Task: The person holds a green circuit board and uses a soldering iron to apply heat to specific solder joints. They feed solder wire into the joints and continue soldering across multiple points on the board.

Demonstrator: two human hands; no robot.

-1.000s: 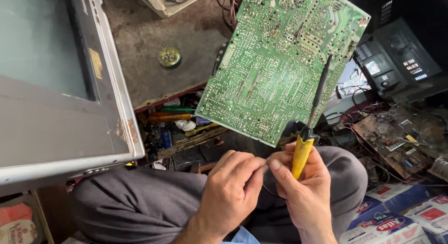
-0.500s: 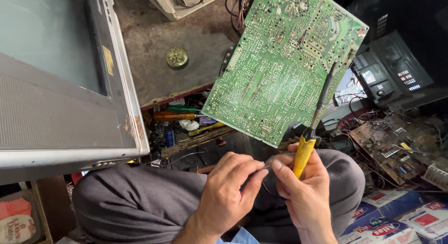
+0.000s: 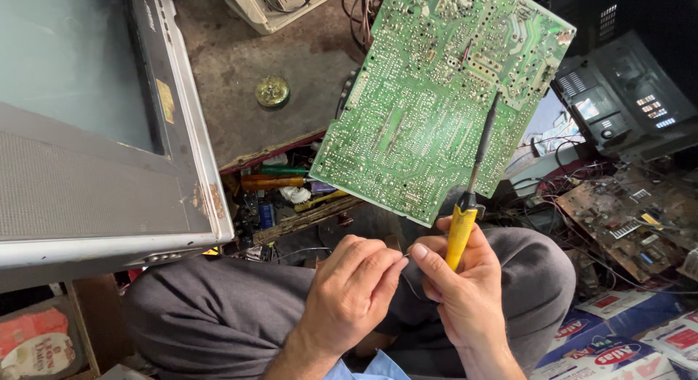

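— What's in the right hand (image 3: pixel 465 293)?
— A yellow-handled soldering iron (image 3: pixel 472 198), fingers closed round it, thin dark tip over the green circuit board (image 3: pixel 429 96).
— And the left hand (image 3: pixel 349 293)?
— Fingertips pinch a thin wire (image 3: pixel 407 275), above grey-trousered knees.

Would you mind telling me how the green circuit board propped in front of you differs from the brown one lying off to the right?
The green circuit board is bright and clean-looking; the brown circuit board is dull and dusty. The green one stands tilted up above the knees, while the brown one lies nearly flat among loose wires. The green one fills far more of the view. The soldering iron in the right hand points at the green one only. Both are bare boards, out of any case.
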